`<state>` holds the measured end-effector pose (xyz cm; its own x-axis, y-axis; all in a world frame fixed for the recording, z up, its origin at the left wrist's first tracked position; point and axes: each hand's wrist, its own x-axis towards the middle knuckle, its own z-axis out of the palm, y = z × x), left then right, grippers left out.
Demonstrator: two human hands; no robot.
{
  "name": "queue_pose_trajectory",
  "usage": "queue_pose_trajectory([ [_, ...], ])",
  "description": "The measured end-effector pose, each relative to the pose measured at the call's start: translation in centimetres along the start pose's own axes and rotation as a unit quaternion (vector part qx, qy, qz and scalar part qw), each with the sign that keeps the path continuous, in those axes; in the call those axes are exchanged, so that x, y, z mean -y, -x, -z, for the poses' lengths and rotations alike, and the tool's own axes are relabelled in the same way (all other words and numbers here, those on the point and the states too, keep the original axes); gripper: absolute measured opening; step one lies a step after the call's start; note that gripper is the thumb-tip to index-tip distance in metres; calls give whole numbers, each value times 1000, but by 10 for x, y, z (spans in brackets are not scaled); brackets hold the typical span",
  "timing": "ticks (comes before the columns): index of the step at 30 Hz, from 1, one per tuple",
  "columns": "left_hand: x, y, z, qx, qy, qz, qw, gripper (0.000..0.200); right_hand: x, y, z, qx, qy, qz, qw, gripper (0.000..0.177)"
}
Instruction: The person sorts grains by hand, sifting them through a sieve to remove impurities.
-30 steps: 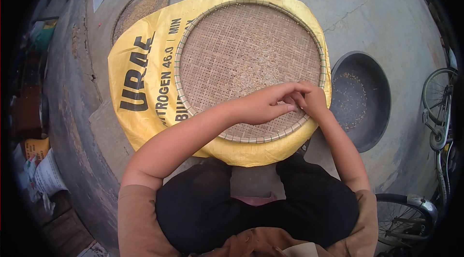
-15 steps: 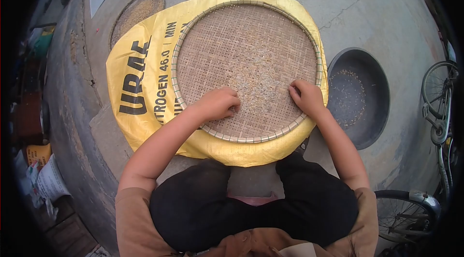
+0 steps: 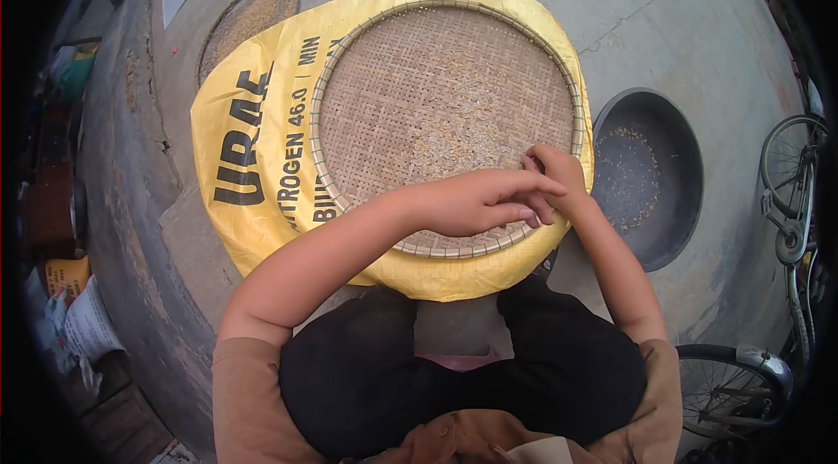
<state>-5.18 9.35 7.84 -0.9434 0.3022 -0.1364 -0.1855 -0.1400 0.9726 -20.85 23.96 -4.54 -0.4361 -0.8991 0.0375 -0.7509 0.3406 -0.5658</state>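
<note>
A round woven bamboo winnowing tray (image 3: 375,71) lies on a yellow printed sack (image 3: 236,137). A patch of pale grain (image 3: 458,137) is spread over its middle and right. My left hand (image 3: 489,202) reaches across the near part of the tray, fingers stretched out and a little apart, overlapping my right wrist in this view. At the tray's right side, my right hand (image 3: 559,169) is curled with thumb and fingers drawn together near the grain. Whatever its fingertips hold, if anything, I cannot tell.
To the right stands a dark grey basin (image 3: 672,167) with scattered grains inside. A smaller woven tray of grain (image 3: 253,19) sits at the upper left. A bicycle (image 3: 790,202) is at the far right. Concrete floor (image 3: 646,10) surrounds the sack.
My left hand has moved right, from the grain's lower left edge to over my right wrist, and its fingers have straightened. My right hand stays almost where it was.
</note>
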Motion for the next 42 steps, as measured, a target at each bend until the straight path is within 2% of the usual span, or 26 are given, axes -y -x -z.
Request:
queue_pose_trajectory([
  [1, 3, -1, 4, 0, 0, -2, 1000, 31, 0, 0, 1, 0, -5, 15, 1000, 13],
  [4, 27, -1, 32, -148, -90, 30, 984, 35, -5, -2, -2, -8, 28, 27, 999, 12],
  [7, 61, 23, 55, -295, -213, 76, 928, 30, -6, 0, -3, -24, 8, 50, 998, 12],
  [8, 59, 30, 58, -293, -212, 78, 929, 30, -2, 0, 1, -23, 6, 48, 999, 12],
  [10, 54, 44, 66, -382, -265, 194, 864, 30, 9, 0, 10, 19, -11, 60, 998, 13],
  [11, 59, 51, 73, -381, -265, 195, 864, 30, 15, 1, 11, 19, -11, 59, 998, 13],
  [13, 73, 61, 87, -497, -315, 159, 792, 28, 26, 7, 10, 109, -72, 99, 987, 15],
  [14, 75, 65, 93, -498, -314, 158, 793, 28, 32, 9, 7, 109, -70, 99, 987, 15],
  [16, 79, 72, 101, -518, -374, 169, 750, 29, 41, 14, -2, 213, -79, 94, 969, 17],
  [18, 82, 79, 105, -510, -376, 195, 748, 31, 42, 19, -13, 209, -69, 109, 969, 18],
  [20, 84, 84, 105, -502, -379, 221, 746, 34, 48, 21, -16, 212, -44, 48, 975, 16],
  [22, 87, 91, 102, -491, -457, 222, 708, 40, 52, 20, -17, 211, -45, 38, 976, 16],
  [23, 91, 96, 105, -492, -455, 222, 708, 40, 54, 20, -17, 209, -48, 28, 976, 15],
  [25, 101, 107, 113, -489, -542, 180, 660, 46, 56, 20, -21, 208, -46, 14, 977, 15],
  [26, 104, 111, 116, -490, -541, 180, 659, 46, 56, 20, -23, 207, -45, 0, 977, 15],
  [28, 109, 119, 121, -482, -611, 184, 601, 48, 56, 20, -24, 209, -42, 5, 977, 14],
  [33, 114, 125, 123, -482, -617, 161, 601, 47, 52, 18, -16, 221, -43, 36, 974, 11],
  [36, 114, 124, 121, -472, -613, 176, 609, 45, 38, 12, 8, 279, -49, 13, 959, 9],
  [39, 110, 121, 120, -455, -608, 208, 616, 42, 30, 10, 21, 192, -28, -14, 981, 15],
  [41, 112, 117, 119, -448, -604, 227, 619, 40, 41, 11, 21, 199, -56, -23, 978, 15],
  [42, 113, 115, 119, -443, -617, 241, 604, 40, 48, 12, 18, 203, -85, -33, 975, 15],
])
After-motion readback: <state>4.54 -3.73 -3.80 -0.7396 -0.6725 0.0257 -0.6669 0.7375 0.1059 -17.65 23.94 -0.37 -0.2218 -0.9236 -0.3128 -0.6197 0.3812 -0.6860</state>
